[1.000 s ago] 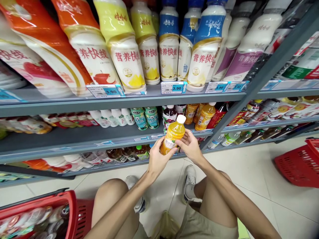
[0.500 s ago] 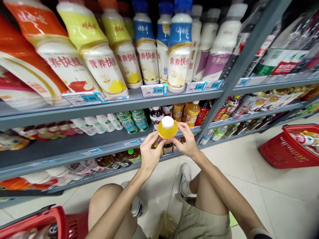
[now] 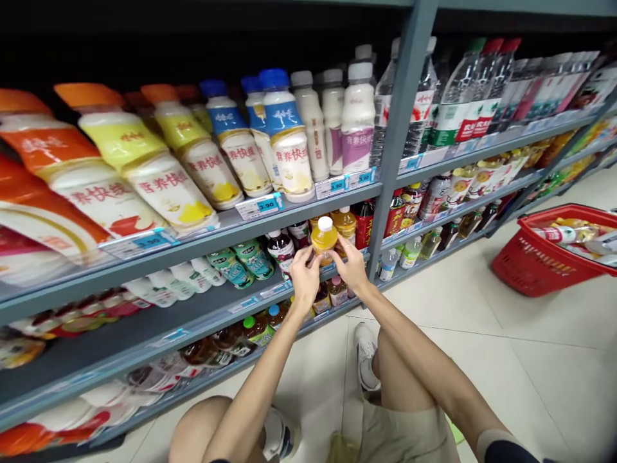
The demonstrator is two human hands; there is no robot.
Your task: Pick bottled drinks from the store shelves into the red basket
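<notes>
Between my two hands is a bottle of orange juice [image 3: 324, 235] with a white cap, upright at the front of the middle shelf. My left hand [image 3: 305, 276] grips its left side, thumb towards me. On its right side the fingers of my right hand [image 3: 351, 263] close round it. The lower part of the bottle is mostly hidden by my thumbs and fingers. Just behind and right stands another orange juice bottle [image 3: 346, 222]. Dark purple bottles [image 3: 280, 249] are at its left.
Milk drink bottles [image 3: 289, 148] line the shelf above, over price tags [image 3: 260, 206]. A grey shelf post [image 3: 393, 128] rises right of my hands. A red basket [image 3: 525, 263] holding goods stands on the floor at right. Lower down are several tea-coloured bottles [image 3: 258, 329].
Both hands have carried the orange juice bottle forward to the shelf, beside the other juice bottles. My view has tilted up and turned right, and the red basket at lower left has left view.
</notes>
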